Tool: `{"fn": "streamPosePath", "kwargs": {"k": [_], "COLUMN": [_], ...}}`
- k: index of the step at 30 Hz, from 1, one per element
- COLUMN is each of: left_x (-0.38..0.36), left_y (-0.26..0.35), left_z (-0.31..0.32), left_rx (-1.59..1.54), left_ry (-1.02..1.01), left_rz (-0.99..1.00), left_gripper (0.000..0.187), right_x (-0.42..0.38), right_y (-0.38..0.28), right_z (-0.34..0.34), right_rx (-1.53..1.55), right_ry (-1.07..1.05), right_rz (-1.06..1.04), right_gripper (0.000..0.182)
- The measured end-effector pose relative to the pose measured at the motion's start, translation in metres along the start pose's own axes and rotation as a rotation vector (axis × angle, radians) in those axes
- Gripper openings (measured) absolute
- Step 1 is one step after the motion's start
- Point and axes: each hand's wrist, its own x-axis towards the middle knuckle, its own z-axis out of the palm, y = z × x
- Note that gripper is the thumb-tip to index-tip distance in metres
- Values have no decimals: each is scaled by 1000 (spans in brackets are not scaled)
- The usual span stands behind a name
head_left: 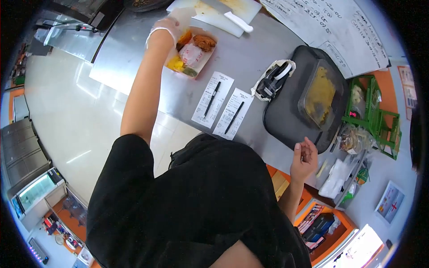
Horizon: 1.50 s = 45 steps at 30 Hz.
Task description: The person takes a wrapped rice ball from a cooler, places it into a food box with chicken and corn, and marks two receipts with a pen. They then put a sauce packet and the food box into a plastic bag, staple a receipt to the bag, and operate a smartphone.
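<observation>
The food box [193, 52] sat on the steel worktop [250, 58], holding fried chicken and a wrapped item. The gloved left hand [167, 27] touched its far edge; its grip could not be told. Two receipts [222, 106] with pens lay just beside the box. The bare right hand [304, 157] hovered half-curled and empty beside a black tray [286, 116].

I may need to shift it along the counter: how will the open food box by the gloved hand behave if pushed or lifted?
The food box looks like thin card, so it likely flexes when lifted by one edge. It is open, so the food could spill if tipped. On the smooth steel counter it probably slides easily. The left hand is at its edge.
</observation>
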Motion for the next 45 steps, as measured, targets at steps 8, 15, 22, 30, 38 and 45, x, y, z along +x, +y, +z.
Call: {"fn": "streamPosePath", "kwargs": {"k": [8, 15, 22, 30, 38, 45], "left_x": [-30, -100, -105, -138, -166, -313], "left_y": [15, 55, 23, -59, -85, 104], "left_z": [-4, -19, 60, -15, -5, 111], "left_rx": [-1, -1970, -2120, -1515, -1897, -1016], "left_ry": [-106, -543, -307, 607, 430, 166], "left_rz": [266, 117, 44, -88, 40, 355], "left_gripper": [39, 64, 34, 58, 46, 53], "right_x": [-4, -3, 13, -25, -40, -52], "right_y": [-1, -10, -59, -29, -14, -42], "right_z": [4, 13, 65, 40, 28, 56], "right_rx": [-28, -65, -43, -121, 8, 1], "right_ry": [-37, -129, -450, -416, -499, -596], "right_rz": [-19, -93, -206, -38, -76, -442], "right_gripper": [29, 12, 8, 9, 24, 53]}}
